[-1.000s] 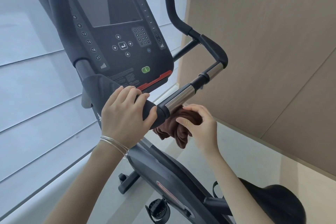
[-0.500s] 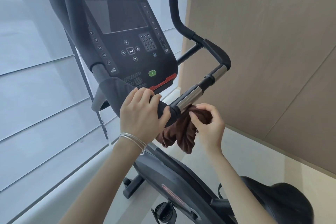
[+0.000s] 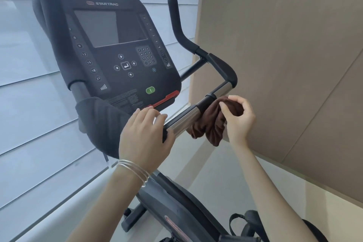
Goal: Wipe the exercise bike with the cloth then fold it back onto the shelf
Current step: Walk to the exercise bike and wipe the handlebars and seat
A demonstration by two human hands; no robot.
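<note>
Two grips: L (image 3: 145,139) handlebar (image 3: 184,119), R (image 3: 238,118) cloth (image 3: 210,124).

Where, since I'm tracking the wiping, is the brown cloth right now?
Head view, right of centre: the brown cloth is bunched in the right hand against the handlebar, right of the left hand.

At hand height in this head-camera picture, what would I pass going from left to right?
Window blind → left hand → handlebar, which it grips → brown cloth → right hand, pinching the cloth → beige wall panel.
</note>
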